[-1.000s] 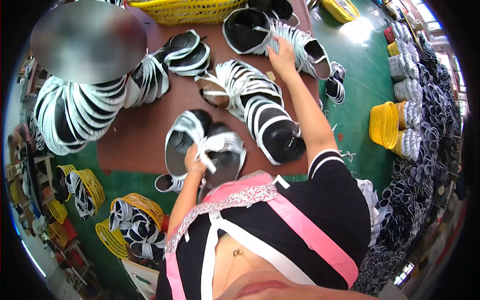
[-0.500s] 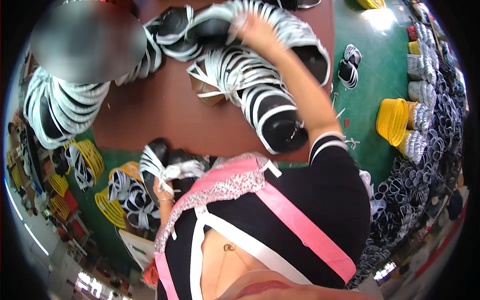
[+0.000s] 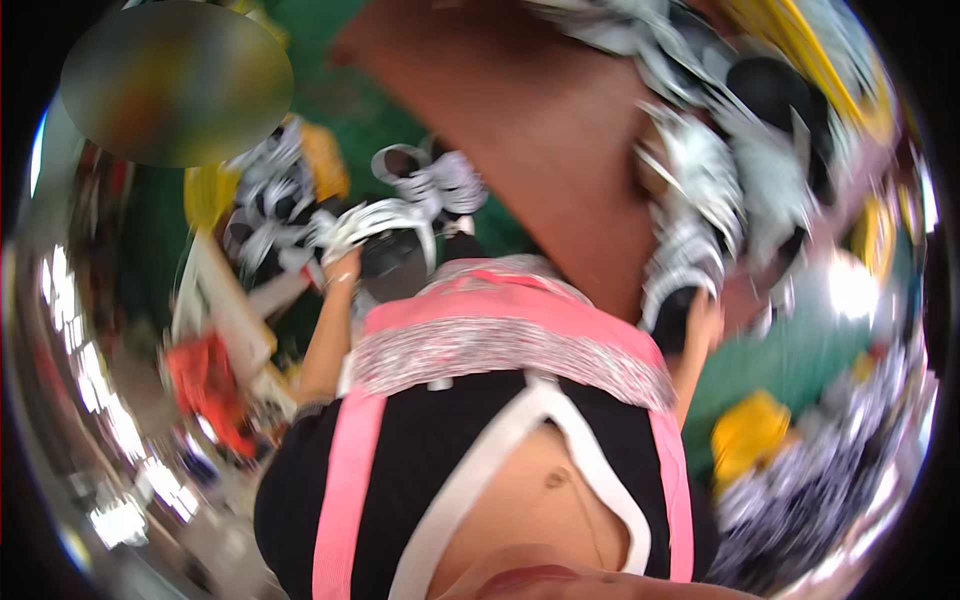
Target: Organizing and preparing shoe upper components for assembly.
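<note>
Left of frame's centre, the left hand (image 3: 342, 264), fingers curled, is gripping a black bundle (image 3: 395, 258) by its ties (image 3: 352, 226), probably serving as handle; at right, blur is hiding whether the right hand (image 3: 706, 322) is gripping stacked pieces (image 3: 684, 268).

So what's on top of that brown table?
On the brown table, black-and-white shoe pieces lie in overlapping rows along the right side, with the right hand at their near end. What lies beneath them is covered, and blur hides finer detail.
</note>
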A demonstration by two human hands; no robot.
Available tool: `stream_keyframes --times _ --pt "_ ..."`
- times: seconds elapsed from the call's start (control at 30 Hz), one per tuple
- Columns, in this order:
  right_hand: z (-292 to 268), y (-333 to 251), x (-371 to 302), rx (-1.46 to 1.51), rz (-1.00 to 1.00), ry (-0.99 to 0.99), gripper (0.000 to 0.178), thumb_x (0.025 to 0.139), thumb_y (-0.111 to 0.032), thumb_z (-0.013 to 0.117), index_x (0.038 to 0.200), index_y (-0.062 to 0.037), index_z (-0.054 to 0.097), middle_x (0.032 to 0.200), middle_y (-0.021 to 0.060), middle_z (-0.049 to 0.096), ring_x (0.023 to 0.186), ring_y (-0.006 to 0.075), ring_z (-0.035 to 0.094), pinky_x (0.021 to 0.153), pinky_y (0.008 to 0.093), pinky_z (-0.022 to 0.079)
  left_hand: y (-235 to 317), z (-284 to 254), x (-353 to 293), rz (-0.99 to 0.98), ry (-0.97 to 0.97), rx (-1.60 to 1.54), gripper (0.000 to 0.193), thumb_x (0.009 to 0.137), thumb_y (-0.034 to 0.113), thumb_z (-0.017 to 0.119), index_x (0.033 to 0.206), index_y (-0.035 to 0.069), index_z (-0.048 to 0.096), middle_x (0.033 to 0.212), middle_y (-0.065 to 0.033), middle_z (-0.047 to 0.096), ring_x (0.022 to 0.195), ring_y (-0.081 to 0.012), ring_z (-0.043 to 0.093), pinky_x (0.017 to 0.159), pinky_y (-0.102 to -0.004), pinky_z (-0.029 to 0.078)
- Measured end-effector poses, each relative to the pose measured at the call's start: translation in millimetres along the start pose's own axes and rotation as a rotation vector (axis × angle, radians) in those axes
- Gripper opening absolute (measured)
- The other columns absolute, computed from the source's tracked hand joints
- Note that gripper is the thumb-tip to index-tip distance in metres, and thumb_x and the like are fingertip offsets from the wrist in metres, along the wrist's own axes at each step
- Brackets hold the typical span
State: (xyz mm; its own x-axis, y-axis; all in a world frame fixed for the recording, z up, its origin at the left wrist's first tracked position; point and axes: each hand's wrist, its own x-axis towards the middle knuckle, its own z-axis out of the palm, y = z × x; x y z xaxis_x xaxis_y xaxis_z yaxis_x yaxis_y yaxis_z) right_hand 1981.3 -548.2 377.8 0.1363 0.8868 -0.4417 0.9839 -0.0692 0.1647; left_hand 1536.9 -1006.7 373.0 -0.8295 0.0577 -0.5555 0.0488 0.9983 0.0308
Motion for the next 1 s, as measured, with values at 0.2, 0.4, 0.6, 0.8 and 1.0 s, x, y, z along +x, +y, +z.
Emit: stream_keyframes --times 0.2,0.4,0.6,0.8,1.0 --pt "34.4 -8.2 -82.6 0.020 -0.094 0.646 0.073 0.081 -0.064 0.055 0.131 -0.0107 0.049 0.138 0.0231 0.040 0.125 0.0439 0.036 0.099 0.0566 0.034 -170.5 50.5 78.9 -0.446 0.071 -0.103 0.053 0.079 0.051 0.059 0.116 0.014 0.063 0.121 -0.0121 0.061 0.115 -0.0294 0.056 0.097 -0.0379 0.042" --pt "4.6 -105.1 -120.8 0.041 -0.547 0.744 0.065 0.081 -0.046 0.065 0.128 -0.0057 0.049 0.136 0.0263 0.040 0.123 0.0429 0.039 0.100 0.0521 0.033 -316.5 -10.1 184.7 -0.374 0.513 -0.531 0.072 0.080 0.048 0.064 0.137 0.010 0.044 0.145 -0.0097 0.040 0.134 -0.0257 0.035 0.111 -0.0335 0.028" --pt "-12.5 -162.7 -211.6 -0.101 -0.764 0.738 0.053 0.083 -0.035 0.066 0.125 -0.0052 0.052 0.134 0.0270 0.041 0.124 0.0436 0.038 0.103 0.0509 0.031 -329.6 -105.9 285.6 -0.532 0.566 -0.641 0.085 0.072 0.046 0.074 0.133 -0.004 0.043 0.130 -0.0259 0.051 0.121 -0.0387 0.049 0.099 -0.0410 0.040" --pt "-13.3 -207.5 -253.1 0.074 -1.105 0.492 0.044 0.084 -0.018 0.065 0.124 -0.0035 0.052 0.126 0.0178 0.051 0.117 0.0362 0.047 0.101 0.0447 0.034 -357.3 17.0 320.3 -0.049 0.189 -0.459 0.050 0.080 0.035 0.066 0.115 0.000 0.060 0.114 -0.0169 0.064 0.108 -0.0286 0.060 0.093 -0.0342 0.045" --pt "-79.4 -254.4 -369.3 0.810 -1.087 -0.277 0.039 0.082 -0.002 0.064 0.121 -0.0003 0.058 0.095 0.0109 0.066 0.085 0.0176 0.063 0.080 0.0297 0.048 -284.4 150.8 200.7 0.209 -0.469 -0.356 0.036 0.080 0.029 0.067 0.105 0.003 0.066 0.109 -0.0160 0.066 0.105 -0.0296 0.061 0.092 -0.0351 0.047"
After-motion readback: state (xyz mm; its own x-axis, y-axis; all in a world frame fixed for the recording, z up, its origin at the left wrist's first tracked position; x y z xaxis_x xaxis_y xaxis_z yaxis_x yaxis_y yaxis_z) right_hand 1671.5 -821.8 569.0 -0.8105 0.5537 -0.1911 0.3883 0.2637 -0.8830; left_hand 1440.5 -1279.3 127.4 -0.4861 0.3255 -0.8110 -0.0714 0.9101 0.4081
